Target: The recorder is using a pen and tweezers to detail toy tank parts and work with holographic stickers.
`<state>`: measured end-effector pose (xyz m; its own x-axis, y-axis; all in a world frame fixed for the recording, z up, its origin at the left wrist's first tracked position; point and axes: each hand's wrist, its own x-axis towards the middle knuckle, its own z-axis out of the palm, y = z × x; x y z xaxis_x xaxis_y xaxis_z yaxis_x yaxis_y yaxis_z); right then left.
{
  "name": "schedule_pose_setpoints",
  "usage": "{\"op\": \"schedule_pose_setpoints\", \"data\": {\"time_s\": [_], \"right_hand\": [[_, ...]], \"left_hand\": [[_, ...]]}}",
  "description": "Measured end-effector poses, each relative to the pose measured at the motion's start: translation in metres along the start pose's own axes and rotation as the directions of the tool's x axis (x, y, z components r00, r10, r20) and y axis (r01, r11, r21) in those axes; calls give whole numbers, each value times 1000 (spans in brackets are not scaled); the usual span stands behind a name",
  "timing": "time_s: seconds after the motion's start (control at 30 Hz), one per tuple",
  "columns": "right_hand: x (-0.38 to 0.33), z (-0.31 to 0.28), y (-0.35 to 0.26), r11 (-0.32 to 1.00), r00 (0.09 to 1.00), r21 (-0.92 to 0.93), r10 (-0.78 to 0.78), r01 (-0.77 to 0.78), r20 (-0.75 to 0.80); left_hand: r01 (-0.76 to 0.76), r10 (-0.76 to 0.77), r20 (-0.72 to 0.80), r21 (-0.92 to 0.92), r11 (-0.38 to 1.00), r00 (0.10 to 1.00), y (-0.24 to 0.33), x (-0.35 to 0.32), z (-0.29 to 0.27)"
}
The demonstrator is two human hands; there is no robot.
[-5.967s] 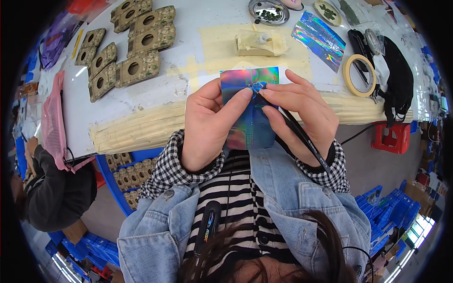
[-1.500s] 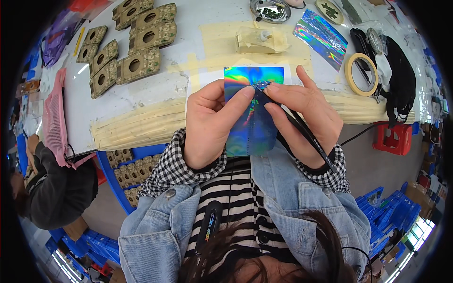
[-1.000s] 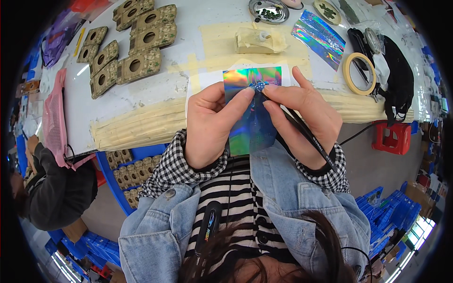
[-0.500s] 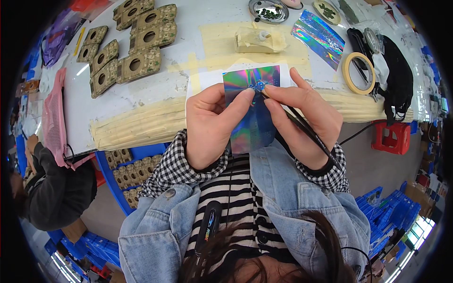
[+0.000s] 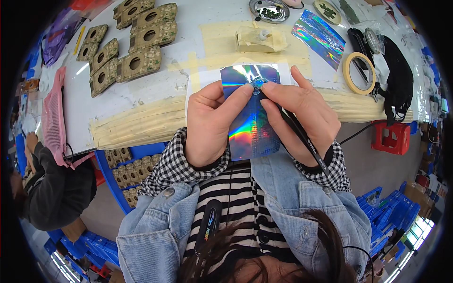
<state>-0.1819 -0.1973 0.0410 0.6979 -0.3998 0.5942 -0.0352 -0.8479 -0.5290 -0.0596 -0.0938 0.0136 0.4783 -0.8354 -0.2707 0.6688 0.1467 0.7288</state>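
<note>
A shiny rainbow-coloured foil sheet (image 5: 250, 127) is held upright over the table's near edge. My left hand (image 5: 207, 125) grips its left side, index finger pressed near a small blue piece (image 5: 257, 85) on the sheet's upper part. My right hand (image 5: 299, 115) holds a thin black pen-like tool (image 5: 302, 141), its tip at that blue piece, and its fingers also rest on the sheet's right side.
On the white table (image 5: 184, 70) lie several brown cardboard pieces with round holes (image 5: 137, 45), a taped wrapped bundle (image 5: 259, 40), a second foil sheet (image 5: 318, 35), a tape roll (image 5: 359, 73), round metal dishes (image 5: 269, 9) and black items (image 5: 396, 80). Another person in dark clothing (image 5: 52, 188) is at left. Blue crates (image 5: 391, 212) are below.
The foil sheet has tilted and shifted slightly between my hands, its colours changing; both hands stay on it with the tool tip at the blue piece.
</note>
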Motion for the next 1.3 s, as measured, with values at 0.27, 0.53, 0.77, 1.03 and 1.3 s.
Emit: {"op": "schedule_pose_setpoints", "data": {"time_s": [0.27, 0.53, 0.77, 1.03, 1.3], "right_hand": [[1, -1, 0, 999, 999, -25, -29, 28, -18], [-1, -5, 1, 999, 998, 23, -29, 28, 46], [0, -5, 0, 999, 998, 31, -13, 12, 56], [1, -7, 1, 990, 994, 115, 77, -86, 76], [1, -3, -3, 998, 999, 45, 35, -37, 39]], "left_hand": [[29, -28, 18, -49, 998, 999, 2, 0, 0], [22, -20, 36, -52, 998, 999, 3, 0, -1], [25, -25, 9, 28, 999, 1000, 4, -1, -3], [-172, 166, 44, 186, 967, 985, -2, -2, -1], [-179, 172, 51, 207, 962, 984, -2, -1, -3]]}}
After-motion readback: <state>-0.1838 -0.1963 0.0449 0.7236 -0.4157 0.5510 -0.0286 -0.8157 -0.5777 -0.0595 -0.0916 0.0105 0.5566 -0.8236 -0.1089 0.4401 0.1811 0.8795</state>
